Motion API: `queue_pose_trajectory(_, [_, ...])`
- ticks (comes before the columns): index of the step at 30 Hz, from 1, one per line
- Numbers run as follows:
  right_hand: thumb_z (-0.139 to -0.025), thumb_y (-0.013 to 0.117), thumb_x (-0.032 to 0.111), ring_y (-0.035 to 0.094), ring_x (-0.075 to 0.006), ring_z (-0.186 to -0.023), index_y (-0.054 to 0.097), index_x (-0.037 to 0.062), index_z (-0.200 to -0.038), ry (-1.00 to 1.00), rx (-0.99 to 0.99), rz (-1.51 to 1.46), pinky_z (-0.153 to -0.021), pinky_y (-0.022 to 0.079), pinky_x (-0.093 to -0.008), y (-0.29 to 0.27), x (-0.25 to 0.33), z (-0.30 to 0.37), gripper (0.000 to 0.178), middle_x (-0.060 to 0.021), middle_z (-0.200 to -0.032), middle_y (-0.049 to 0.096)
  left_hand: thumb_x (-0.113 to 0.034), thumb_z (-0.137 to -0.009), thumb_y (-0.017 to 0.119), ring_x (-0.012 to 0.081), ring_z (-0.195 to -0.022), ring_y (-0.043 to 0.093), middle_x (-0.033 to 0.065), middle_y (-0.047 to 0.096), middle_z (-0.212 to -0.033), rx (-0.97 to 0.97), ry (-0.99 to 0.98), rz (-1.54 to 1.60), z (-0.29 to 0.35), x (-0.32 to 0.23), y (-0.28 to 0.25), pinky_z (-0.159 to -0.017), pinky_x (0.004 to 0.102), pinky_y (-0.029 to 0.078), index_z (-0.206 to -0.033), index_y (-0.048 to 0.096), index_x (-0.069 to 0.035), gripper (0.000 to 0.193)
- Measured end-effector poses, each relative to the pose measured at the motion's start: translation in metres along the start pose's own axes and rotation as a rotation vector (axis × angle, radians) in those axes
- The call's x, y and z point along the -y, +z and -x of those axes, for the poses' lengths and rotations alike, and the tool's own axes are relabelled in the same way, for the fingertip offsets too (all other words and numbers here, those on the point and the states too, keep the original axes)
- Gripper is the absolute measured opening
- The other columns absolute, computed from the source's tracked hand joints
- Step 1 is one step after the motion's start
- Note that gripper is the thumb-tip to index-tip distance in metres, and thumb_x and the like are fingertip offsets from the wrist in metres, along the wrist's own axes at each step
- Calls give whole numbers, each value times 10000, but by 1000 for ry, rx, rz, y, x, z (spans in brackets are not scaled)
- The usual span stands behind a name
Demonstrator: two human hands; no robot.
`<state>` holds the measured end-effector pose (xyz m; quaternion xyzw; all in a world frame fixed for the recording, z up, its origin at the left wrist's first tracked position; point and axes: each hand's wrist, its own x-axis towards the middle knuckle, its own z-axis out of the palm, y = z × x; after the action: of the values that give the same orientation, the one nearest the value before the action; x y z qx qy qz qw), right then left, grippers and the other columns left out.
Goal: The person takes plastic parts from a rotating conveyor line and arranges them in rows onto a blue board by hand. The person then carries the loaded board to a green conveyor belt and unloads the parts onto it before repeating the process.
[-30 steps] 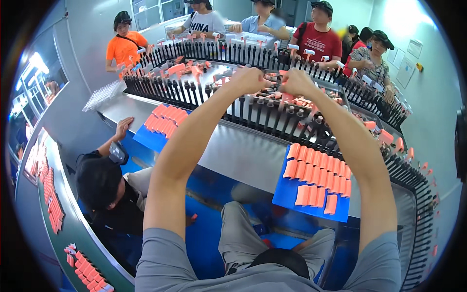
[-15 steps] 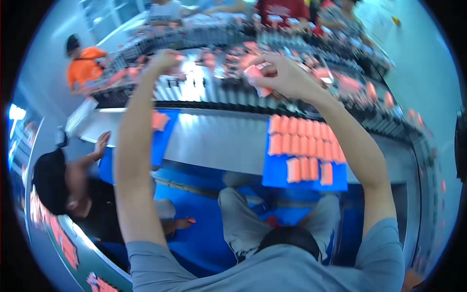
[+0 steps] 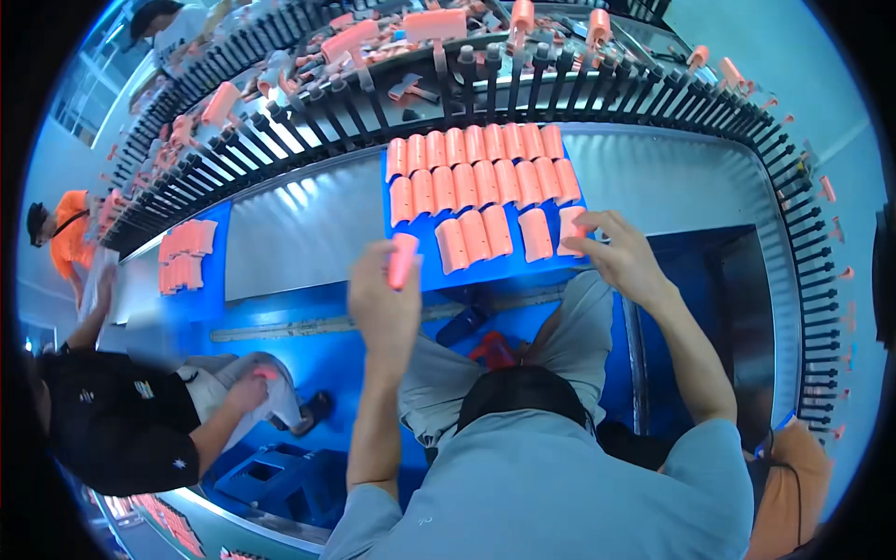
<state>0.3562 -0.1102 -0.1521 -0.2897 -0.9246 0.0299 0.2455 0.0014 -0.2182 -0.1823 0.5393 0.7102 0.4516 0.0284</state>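
Observation:
My left hand (image 3: 381,299) is closed round a small coral-pink curved plastic piece (image 3: 403,261), held up just off the left edge of a blue mat (image 3: 425,271). At the mat's right edge, the fingers of my right hand (image 3: 623,259) pinch another coral-pink shell-like piece (image 3: 571,227), which sits at the end of the front row. Beside it stands a single similar piece (image 3: 535,234), and left of a gap three more are side by side (image 3: 473,237). Two fuller rows of matching pieces (image 3: 485,185) fill the far part of the mat.
A steel worktop (image 3: 313,219) carries the mat. Behind it curves a line with many black upright pegs (image 3: 513,93), some topped with pink parts (image 3: 436,25). At left, a person in black (image 3: 121,420) sits near a second blue mat (image 3: 222,252) with pink pieces.
Both hands have come back from above the peg line to the blue mat. A further piece now stands at the front row's right end, in my right hand. My view has turned.

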Motion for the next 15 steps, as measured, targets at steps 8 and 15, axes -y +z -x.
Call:
queue_pose_trajectory(8, [-858, 724, -56, 693, -385, -1206, 759, 82, -1248, 115, -73, -250, -1001, 587, -474, -4, 9, -26, 416, -152, -1315, 719, -246, -1029, 769, 435, -1228, 660, 231, 690, -1298, -97, 184, 88, -6, 10, 27, -1063, 518, 521, -1307, 687, -29, 362])
queue_pose_trajectory(15, [-1013, 719, 204, 702, -419, -1208, 689, 83, -1375, -378, -296, -22, -1019, 569, -517, -2, 56, -307, 383, -190, -1348, 719, -303, -939, 817, 389, -1395, 593, 208, 618, -1503, -86, 587, -394, -271, 46, -96, -1169, 493, 484, -1624, 491, -93, 787])
